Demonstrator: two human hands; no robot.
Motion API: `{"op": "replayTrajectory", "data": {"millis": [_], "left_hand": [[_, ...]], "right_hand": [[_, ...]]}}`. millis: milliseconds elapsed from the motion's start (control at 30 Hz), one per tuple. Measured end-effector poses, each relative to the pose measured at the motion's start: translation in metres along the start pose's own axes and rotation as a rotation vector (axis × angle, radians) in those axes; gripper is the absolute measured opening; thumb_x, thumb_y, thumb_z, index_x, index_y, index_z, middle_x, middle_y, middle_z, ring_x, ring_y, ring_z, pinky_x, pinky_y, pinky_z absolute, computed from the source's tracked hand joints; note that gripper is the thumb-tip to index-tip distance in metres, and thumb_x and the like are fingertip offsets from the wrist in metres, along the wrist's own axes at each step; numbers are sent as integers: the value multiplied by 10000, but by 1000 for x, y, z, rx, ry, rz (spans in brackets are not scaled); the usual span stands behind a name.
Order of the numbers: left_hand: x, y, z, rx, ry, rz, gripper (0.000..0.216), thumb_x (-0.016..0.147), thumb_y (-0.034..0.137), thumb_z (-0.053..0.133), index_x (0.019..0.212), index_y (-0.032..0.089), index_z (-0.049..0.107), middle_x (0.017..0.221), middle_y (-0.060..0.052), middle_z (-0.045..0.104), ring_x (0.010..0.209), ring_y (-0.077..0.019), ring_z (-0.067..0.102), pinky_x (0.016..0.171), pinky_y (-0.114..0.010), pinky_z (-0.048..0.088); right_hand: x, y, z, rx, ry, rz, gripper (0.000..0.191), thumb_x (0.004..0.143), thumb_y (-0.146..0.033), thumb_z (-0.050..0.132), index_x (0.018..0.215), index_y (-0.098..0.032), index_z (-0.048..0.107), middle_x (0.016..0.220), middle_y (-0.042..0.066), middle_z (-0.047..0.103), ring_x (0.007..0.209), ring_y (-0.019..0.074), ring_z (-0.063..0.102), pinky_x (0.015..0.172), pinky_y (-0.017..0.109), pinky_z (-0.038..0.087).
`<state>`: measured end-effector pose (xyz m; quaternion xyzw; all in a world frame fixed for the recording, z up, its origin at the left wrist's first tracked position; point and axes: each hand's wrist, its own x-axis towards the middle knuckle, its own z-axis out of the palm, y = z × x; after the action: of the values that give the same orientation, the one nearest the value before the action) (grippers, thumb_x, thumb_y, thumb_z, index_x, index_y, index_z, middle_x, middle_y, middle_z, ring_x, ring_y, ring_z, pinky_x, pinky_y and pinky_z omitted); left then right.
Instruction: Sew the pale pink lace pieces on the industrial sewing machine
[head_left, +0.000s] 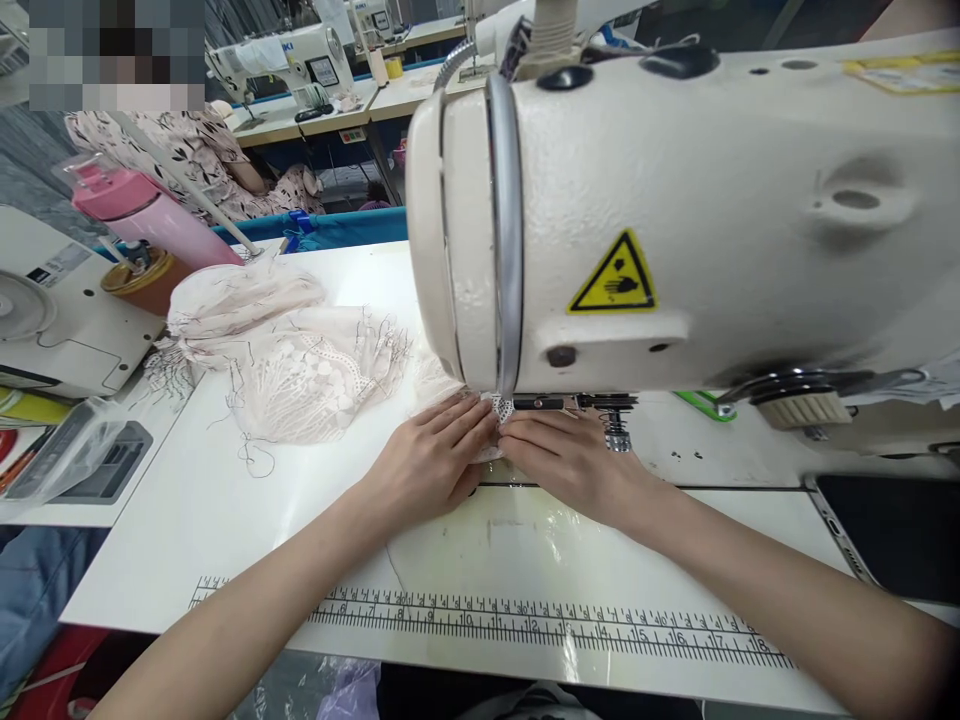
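Observation:
White lace fabric (502,408) lies under the needle area of a cream sewing machine (660,200). My left hand (439,450) presses the lace from the left, its fingers close together and curved over the cloth. From the right, my right hand (566,455) holds the same piece, fingertips almost meeting those of the left. Most of the lace between them is covered by the fingers. Left of my hands, a pale, gathered lace garment (300,370) with loose dark threads spreads over the white table (247,540). The needle itself is hidden by the machine head.
A printed ruler (525,625) runs along the table's front. A phone (892,530) lies at right, a green tool (705,404) behind my right hand. Left stand a pink bottle (150,210), a brown cup (150,283) and another machine (67,310). A person (172,150) sits beyond.

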<state>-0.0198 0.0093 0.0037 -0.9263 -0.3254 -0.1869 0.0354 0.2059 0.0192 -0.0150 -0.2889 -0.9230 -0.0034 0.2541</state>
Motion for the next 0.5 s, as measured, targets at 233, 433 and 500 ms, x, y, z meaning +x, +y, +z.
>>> {"op": "replayTrajectory", "data": {"millis": [233,433,500], "left_hand": [[4,5,0,44,-9,-13,403,899,166,491,1283,108,601,1283,-124,661,1199,-256,634,1097,-452,492],[5,9,2,93,-10,-33,400,912,201,482,1274,81,601,1286,-150,654,1179,-271,646,1072,-462,503],[5,11,4,102,-3,-49,397,917,218,485,1275,92,602,1279,-147,659,1169,-272,652,1073,-472,495]], "right_hand": [[0,2,0,-18,4,4,275,912,-21,435,885,-220,623,930,7,682,821,125,594,755,276,443],[0,6,2,-77,42,-21,228,898,-32,466,877,-203,615,891,8,671,793,124,592,712,278,450],[1,6,1,-90,55,-18,201,907,-68,483,910,-209,626,907,11,679,808,133,604,705,287,454]]}}
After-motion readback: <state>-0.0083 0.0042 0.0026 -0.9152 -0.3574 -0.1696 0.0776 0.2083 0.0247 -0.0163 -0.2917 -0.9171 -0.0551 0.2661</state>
